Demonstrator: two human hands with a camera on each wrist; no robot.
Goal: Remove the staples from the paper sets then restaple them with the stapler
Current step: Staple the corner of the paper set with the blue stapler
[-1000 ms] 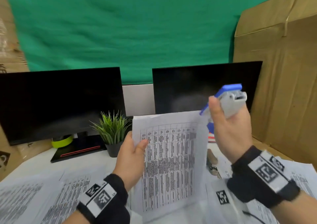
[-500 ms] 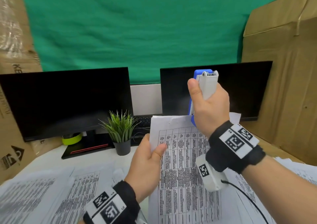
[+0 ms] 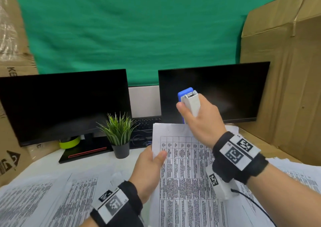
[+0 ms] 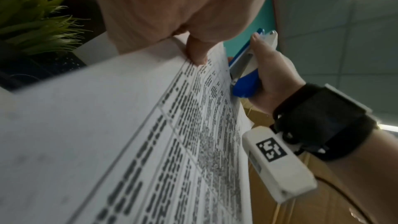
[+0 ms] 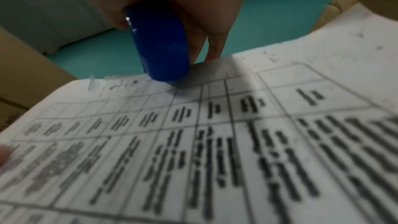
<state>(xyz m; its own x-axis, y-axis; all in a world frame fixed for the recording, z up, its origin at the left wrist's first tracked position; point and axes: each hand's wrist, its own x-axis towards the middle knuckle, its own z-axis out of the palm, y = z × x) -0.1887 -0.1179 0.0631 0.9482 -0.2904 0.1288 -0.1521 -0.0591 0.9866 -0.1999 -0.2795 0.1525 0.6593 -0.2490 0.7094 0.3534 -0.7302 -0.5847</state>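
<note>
Over on the left of the tabletop (image 3: 52, 167), several printed paper sets (image 3: 43, 199) are lying spread out and overlapping; from here I cannot tell whether they are carrying staples or not, so they could be finished, or waiting their turn. Behind them a small potted plant (image 3: 119, 132) is standing in front of two dark monitors (image 3: 64, 105).

Moving toward the middle, the left hand (image 3: 149, 169) is holding up the paper set (image 3: 184, 174) that is being worked on, lifted off the tabletop, with the thumb on the printed face near the top left edge and the other fingers curled behind it.

To the right of that, the right hand (image 3: 201, 120) is wrapping its fingers round a blue and white stapler (image 3: 189, 103), its nose pointing down and meeting the top edge of the sheets, near the middle. In the right wrist view, the paper along that top edge is looking rough and pricked, which suggests the old staple is already out of this set. So I judge the person to be at the restapling step here; whether the stapler is pressing home I cannot tell.

Farther right, more printed sheets (image 3: 298, 174) are lying beside a cardboard box (image 3: 286, 87), and they may be waiting too.
</note>
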